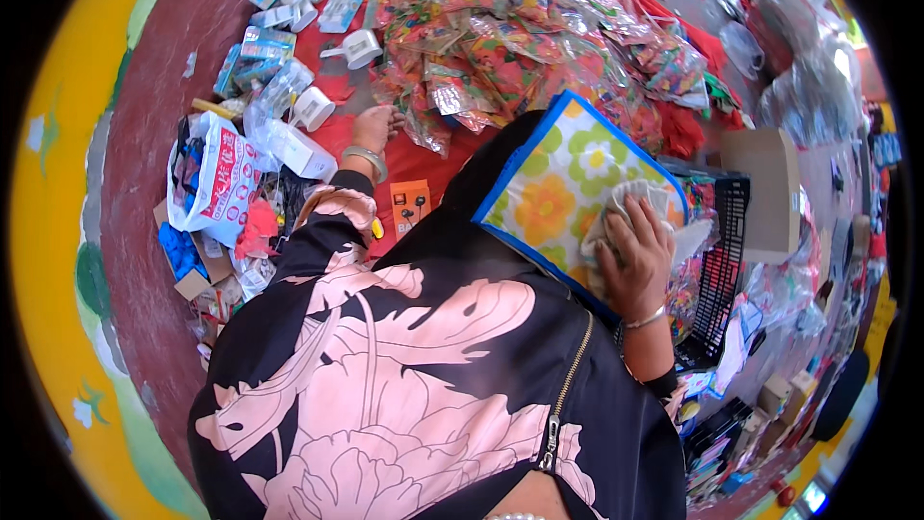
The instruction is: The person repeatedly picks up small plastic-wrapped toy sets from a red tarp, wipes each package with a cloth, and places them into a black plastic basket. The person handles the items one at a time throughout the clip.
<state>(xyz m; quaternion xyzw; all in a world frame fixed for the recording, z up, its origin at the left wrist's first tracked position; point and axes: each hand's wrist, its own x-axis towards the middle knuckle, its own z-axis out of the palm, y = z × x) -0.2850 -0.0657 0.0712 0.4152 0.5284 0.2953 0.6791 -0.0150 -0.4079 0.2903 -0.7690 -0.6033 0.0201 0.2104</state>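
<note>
My right hand [637, 260] presses a pale cloth [630, 207] against a flat floral board with a blue rim [568, 183], which leans tilted over a black plastic crate [724, 260]. My left hand [375, 125], with a bangle on its wrist, reaches out onto the red sheet and touches clear packets at the edge of a heap of colourful packets [520, 39]. Whether the left fingers grip a packet is hidden.
White cups [313, 108], small blue-and-white packs [265, 48] and a white printed bag [217, 183] lie at the left. An orange card [409, 204] lies by my left arm. A brown cardboard sheet [770, 193] and bagged goods crowd the right.
</note>
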